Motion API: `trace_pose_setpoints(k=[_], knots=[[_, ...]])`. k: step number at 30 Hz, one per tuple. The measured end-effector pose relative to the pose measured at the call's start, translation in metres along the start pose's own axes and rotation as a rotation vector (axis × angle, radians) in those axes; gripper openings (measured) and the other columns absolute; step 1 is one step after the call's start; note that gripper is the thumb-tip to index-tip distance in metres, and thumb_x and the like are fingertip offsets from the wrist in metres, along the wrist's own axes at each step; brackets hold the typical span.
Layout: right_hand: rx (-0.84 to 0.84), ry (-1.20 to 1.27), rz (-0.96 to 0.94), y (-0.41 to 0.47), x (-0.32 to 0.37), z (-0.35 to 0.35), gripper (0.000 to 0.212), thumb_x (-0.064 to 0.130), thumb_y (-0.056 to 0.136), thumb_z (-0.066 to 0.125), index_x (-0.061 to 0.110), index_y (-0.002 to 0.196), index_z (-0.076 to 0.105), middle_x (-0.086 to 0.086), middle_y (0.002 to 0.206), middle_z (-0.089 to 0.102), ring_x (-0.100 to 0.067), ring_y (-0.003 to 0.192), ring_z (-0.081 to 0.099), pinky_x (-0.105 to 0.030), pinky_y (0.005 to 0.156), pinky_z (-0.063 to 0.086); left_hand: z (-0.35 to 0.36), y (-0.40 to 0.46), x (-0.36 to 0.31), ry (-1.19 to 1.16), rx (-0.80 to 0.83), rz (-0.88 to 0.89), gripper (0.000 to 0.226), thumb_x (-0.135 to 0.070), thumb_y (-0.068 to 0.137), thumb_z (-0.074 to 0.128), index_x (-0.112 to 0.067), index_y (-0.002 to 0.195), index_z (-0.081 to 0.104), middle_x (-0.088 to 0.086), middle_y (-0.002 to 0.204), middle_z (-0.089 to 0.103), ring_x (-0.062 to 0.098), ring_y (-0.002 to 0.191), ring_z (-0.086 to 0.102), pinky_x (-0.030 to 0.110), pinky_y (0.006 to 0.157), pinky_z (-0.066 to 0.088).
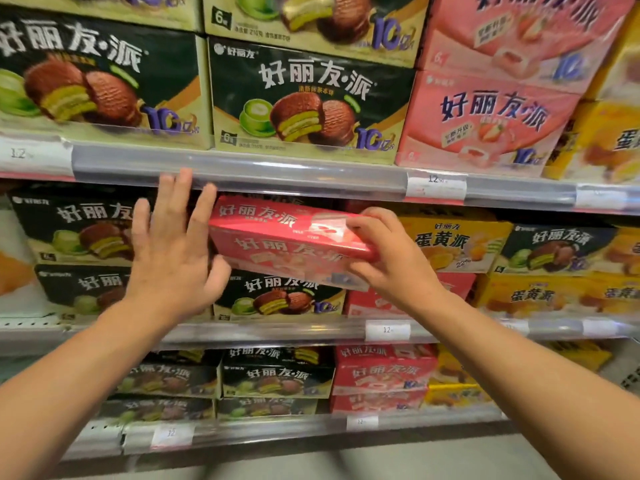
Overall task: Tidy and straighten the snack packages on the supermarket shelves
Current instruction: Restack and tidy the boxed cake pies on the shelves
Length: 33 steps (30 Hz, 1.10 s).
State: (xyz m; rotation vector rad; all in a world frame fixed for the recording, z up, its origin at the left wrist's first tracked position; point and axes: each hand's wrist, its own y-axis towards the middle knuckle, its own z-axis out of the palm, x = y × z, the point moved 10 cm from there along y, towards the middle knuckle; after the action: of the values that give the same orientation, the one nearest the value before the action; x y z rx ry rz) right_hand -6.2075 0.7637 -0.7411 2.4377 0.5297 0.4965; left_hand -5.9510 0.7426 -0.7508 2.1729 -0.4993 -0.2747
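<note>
Right hand [391,261] gripping the right end of a tilted pink snack box [287,244] before the middle shelf [277,332]. Left hand [173,251] spread flat, fingers straight, touching its left end (dark green boxes [79,233] behind).

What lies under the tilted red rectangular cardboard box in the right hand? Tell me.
Beneath the red box, held by the right hand, stands a dark green pie box; a lower red box shows partly, the rest covered.

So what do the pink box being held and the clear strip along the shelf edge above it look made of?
Pink box: probably printed cardboard, glossy or film-wrapped, judging by sharp folded edges and a white glare patch. Clear strip: seemingly transparent plastic, smooth, with a long highlight and price labels behind it.
</note>
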Motion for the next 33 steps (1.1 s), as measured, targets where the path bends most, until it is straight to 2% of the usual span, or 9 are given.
trace_pose_setpoints(k=[3, 6, 7, 9, 15, 20, 26, 31, 33], knots=[[0.023, 0.217, 0.201, -0.026, -0.021, -0.014, 0.052, 0.042, 0.077, 0.074, 0.033, 0.123, 0.052, 0.015, 0.123, 0.046, -0.001, 0.114, 0.048, -0.023, 0.09, 0.048, 0.011, -0.041, -0.01, -0.416, -0.032, -0.108, 0.085, -0.045, 0.078, 0.055, -0.007, 0.146, 0.02, 0.014, 0.154, 0.018, 0.027, 0.145, 0.019, 0.05, 0.114, 0.023], [0.08, 0.452, 0.451, -0.062, -0.046, -0.019, 0.049, 0.049, 0.067, 0.079, 0.048, 0.109, 0.055, 0.019, 0.117, 0.054, -0.004, 0.103, 0.062, -0.023, 0.074, 0.057, 0.049, -0.05, -0.029, -0.927, 0.21, -0.366, 0.09, -0.059, 0.074, 0.069, -0.037, 0.145, 0.018, -0.037, 0.136, 0.038, -0.015, 0.124, 0.04, 0.026, 0.097, 0.04], [0.091, 0.497, 0.507, -0.075, -0.053, -0.02, 0.05, 0.05, 0.063, 0.08, 0.049, 0.107, 0.056, 0.017, 0.116, 0.058, -0.004, 0.101, 0.064, -0.023, 0.071, 0.058, 0.062, -0.048, -0.039, -1.024, 0.298, -0.401, 0.084, -0.062, 0.071, 0.072, -0.051, 0.139, 0.024, -0.044, 0.124, 0.047, -0.019, 0.112, 0.049, 0.021, 0.087, 0.042], [0.099, 0.53, 0.594, -0.1, -0.065, -0.024, 0.054, 0.048, 0.059, 0.082, 0.046, 0.108, 0.059, 0.012, 0.114, 0.061, -0.006, 0.099, 0.066, -0.026, 0.069, 0.059, 0.087, -0.045, -0.058, -1.173, 0.422, -0.443, 0.069, -0.063, 0.067, 0.077, -0.066, 0.122, 0.035, -0.038, 0.111, 0.059, -0.015, 0.099, 0.059, 0.02, 0.078, 0.044], [0.174, 0.532, 0.803, -0.157, -0.09, -0.042, 0.061, 0.042, 0.059, 0.083, 0.037, 0.114, 0.056, 0.003, 0.114, 0.063, -0.008, 0.094, 0.069, -0.031, 0.068, 0.06, 0.123, -0.039, -0.11, -1.485, 0.637, -0.519, 0.054, -0.05, 0.059, 0.079, -0.048, 0.109, 0.062, -0.012, 0.104, 0.073, 0.01, 0.092, 0.071, 0.025, 0.06, 0.058], [0.425, 0.102, 0.731, -0.171, -0.097, -0.07, 0.058, 0.054, 0.071, 0.078, 0.049, 0.119, 0.045, 0.02, 0.116, 0.059, 0.005, 0.094, 0.064, -0.025, 0.072, 0.059, 0.128, -0.029, -0.164, -1.548, 0.704, -0.458, 0.061, -0.045, 0.06, 0.081, -0.042, 0.118, 0.06, -0.003, 0.11, 0.072, 0.019, 0.098, 0.071, 0.037, 0.069, 0.06], [0.432, -0.272, 0.519, -0.154, -0.134, -0.097, 0.09, 0.075, 0.07, 0.058, 0.041, 0.146, 0.026, 0.015, 0.14, 0.049, -0.008, 0.118, 0.053, -0.04, 0.096, 0.05, 0.141, -0.021, -0.215, -1.524, 0.663, -0.484, 0.068, -0.051, 0.059, 0.079, -0.038, 0.122, 0.056, -0.011, 0.107, 0.071, 0.011, 0.097, 0.07, 0.031, 0.07, 0.06], [0.362, -0.115, 0.405, -0.161, -0.186, -0.116, 0.071, 0.087, 0.064, 0.049, 0.059, 0.129, 0.04, 0.021, 0.118, 0.054, -0.001, 0.109, 0.048, -0.038, 0.094, 0.046, 0.143, -0.005, -0.251, -1.391, 0.664, -0.355, 0.052, -0.067, 0.067, 0.071, -0.054, 0.114, 0.055, -0.018, 0.112, 0.068, 0.004, 0.103, 0.066, 0.029, 0.076, 0.059], [0.272, -0.056, 0.335, -0.157, -0.2, -0.13, 0.06, 0.087, 0.063, 0.052, 0.072, 0.12, 0.036, 0.029, 0.114, 0.05, 0.003, 0.107, 0.047, -0.034, 0.093, 0.045, 0.133, 0.013, -0.246, -1.252, 0.497, -0.285, 0.041, -0.075, 0.078, 0.053, -0.056, 0.114, 0.058, -0.023, 0.115, 0.065, -0.007, 0.108, 0.06, 0.018, 0.081, 0.052]])
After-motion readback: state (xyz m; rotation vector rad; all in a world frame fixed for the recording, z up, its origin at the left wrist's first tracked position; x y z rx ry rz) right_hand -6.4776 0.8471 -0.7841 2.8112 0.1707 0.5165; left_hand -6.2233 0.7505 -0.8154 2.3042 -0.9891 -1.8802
